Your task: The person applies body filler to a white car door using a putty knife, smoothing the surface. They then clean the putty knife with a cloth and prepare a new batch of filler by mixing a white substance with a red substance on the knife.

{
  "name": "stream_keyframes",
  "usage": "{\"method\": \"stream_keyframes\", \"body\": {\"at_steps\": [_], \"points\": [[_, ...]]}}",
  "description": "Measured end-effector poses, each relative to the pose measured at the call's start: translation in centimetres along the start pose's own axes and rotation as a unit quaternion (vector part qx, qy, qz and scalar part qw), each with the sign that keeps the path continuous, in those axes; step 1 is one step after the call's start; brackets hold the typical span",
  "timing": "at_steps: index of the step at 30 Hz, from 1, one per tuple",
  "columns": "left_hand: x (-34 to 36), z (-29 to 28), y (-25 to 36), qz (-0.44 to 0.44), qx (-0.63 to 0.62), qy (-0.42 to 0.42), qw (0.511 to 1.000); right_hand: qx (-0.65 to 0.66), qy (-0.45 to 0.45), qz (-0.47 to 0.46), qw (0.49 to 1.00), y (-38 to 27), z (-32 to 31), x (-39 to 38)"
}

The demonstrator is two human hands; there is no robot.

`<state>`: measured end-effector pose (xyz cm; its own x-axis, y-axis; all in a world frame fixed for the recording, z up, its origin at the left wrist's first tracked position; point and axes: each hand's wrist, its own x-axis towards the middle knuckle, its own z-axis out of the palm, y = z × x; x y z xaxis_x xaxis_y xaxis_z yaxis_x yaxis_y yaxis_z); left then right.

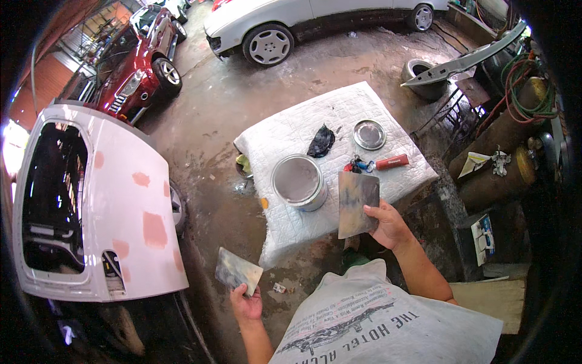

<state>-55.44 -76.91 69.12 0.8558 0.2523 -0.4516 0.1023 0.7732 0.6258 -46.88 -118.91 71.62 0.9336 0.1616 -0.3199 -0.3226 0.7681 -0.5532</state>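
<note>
Between the thumb and fingers of my left hand (247, 305) is a stained, translucent filler spreader (238, 269), held low, left of the covered table. My right hand (388, 225) grips a larger rectangular spreader plate (357, 206), smeared grey and tan, raised over the table's near edge. Just left of that plate stands an open round tin (297, 176) with grey stuff inside. Behind it lie a black crumpled piece (321, 141) and the tin's round metal lid (369, 134). A red tube (391, 162) rests beside some small blue and red items, partly behind the plate.
White quilted padding (273, 139) covers the table. A white car panel (133, 200) with pink filler patches stands at left. Farther off are a red car (130, 79) and a white car (315, 15). Tyres (418, 88), gas cylinders (494, 136) and hoses crowd the right.
</note>
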Motion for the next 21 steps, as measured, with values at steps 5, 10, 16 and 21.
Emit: {"method": "stream_keyframes", "body": {"at_steps": [5, 10, 16, 21], "points": [[3.8, 5.1, -1.9, -0.056, -0.088, 0.0, 0.995, -0.032, 0.119, 0.01, 0.992, -2.3, -2.6, 4.3], [7.8, 10.4, -2.0, -0.068, -0.078, -0.02, 0.994, 0.026, 0.118, 0.035, 0.992, -2.5, -4.1, 6.8], [17.1, 13.0, -1.2, -0.124, -0.029, -0.053, 0.991, 0.085, 0.154, 0.035, 0.984, 0.0, -2.3, 8.7], [29.7, 17.6, -4.7, -0.139, 0.091, -0.099, 0.981, 0.129, 0.148, -0.006, 0.981, 5.1, -0.2, 10.9]]}}
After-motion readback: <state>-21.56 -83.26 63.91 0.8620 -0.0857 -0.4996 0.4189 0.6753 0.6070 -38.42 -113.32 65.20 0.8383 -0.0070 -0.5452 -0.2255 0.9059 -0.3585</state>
